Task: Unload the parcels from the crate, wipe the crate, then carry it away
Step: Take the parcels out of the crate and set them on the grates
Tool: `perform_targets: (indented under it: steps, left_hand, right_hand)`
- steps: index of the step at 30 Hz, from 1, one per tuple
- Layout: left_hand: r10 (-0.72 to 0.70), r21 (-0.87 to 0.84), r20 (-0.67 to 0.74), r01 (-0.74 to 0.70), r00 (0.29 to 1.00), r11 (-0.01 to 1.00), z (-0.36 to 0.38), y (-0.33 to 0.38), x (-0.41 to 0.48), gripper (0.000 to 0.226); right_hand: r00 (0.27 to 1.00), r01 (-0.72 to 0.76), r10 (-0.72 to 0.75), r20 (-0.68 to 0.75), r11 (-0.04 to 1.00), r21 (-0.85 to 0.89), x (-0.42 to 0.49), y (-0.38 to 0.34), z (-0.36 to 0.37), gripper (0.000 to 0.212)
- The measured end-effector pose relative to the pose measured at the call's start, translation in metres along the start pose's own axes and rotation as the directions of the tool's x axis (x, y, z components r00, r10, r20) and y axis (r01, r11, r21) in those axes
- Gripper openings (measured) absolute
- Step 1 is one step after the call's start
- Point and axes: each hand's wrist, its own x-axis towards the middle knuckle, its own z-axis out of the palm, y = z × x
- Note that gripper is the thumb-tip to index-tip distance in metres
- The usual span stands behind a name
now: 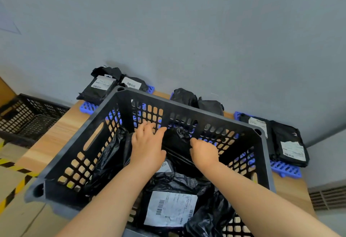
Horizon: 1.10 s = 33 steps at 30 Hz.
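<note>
- Working inside the crate (206, 115) on the bench (61, 130), with several parcels left in it.
- Pinching the black parcel (177, 143) by the far wall with the curled fingers of the right hand (204, 152); only touching it with the spread, fairly straight fingers of the left hand (148, 147).
- Could slip free on lifting: slick, crumpled wrap, one-sided grip.
- Might snag or tear on the holes in the wall if dragged upward.
- Would drop onto the labelled parcel (171, 210) below.
- Could shove the crate along the bench by leaning on the rim.
</note>
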Motion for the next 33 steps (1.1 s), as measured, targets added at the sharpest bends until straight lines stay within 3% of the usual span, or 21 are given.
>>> perform_targets:
  steps: [8, 15, 17, 19, 21, 24, 28, 30, 32, 33]
  left_hand:
    - [-0.003, -0.082, -0.048, -0.001, 0.999, 0.997, -0.002, 0.003, 0.000, 0.083]
    - [-0.054, -0.405, -0.036, 0.035, 0.998, 0.913, -0.009, 0.001, 0.006, 0.102]
    - [-0.048, -0.572, 0.050, 0.068, 0.998, 0.817, -0.010, 0.000, 0.005, 0.091]
    - [-0.004, -0.637, 0.071, 0.049, 0.997, 0.770, -0.010, 0.001, 0.002, 0.059]
    - [0.034, -0.638, -0.008, -0.032, 0.999, 0.769, -0.015, 0.006, -0.005, 0.032]
    - [0.010, -0.677, -0.202, -0.147, 0.979, 0.721, -0.023, 0.011, -0.014, 0.031]
    - [0.033, -0.657, -0.445, -0.351, 0.895, 0.667, -0.030, 0.012, -0.024, 0.037]
    - [0.121, -0.539, -0.594, -0.506, 0.795, 0.673, -0.029, 0.011, -0.028, 0.041]
    - [0.209, -0.399, -0.700, -0.618, 0.682, 0.678, -0.028, 0.013, -0.031, 0.042]
    - [0.262, -0.313, -0.737, -0.658, 0.623, 0.685, -0.027, 0.013, -0.032, 0.043]
  right_hand:
    - [0.988, -0.033, 0.104, -0.118, 0.872, 0.488, -0.019, 0.010, -0.041, 0.010]
    - [0.964, 0.139, 0.059, -0.259, 0.720, 0.680, -0.048, 0.022, -0.090, 0.011]
    - [0.955, 0.178, 0.055, -0.293, 0.682, 0.710, -0.054, 0.024, -0.096, 0.015]
    - [0.948, 0.198, 0.061, -0.314, 0.658, 0.726, -0.059, 0.024, -0.099, 0.017]
    - [0.939, 0.197, 0.101, -0.329, 0.625, 0.755, -0.063, 0.023, -0.104, 0.016]
    - [0.921, 0.170, 0.200, -0.334, 0.565, 0.807, -0.068, 0.025, -0.109, 0.015]
    - [0.859, 0.158, 0.348, -0.376, 0.519, 0.840, -0.072, 0.029, -0.115, 0.021]
    - [0.826, 0.139, 0.423, -0.372, 0.488, 0.862, -0.074, 0.028, -0.120, 0.014]
    - [0.843, 0.077, 0.472, -0.257, 0.367, 0.927, -0.078, 0.027, -0.126, 0.007]
    - [0.871, 0.022, 0.470, -0.145, 0.258, 0.966, -0.079, 0.026, -0.129, 0.015]
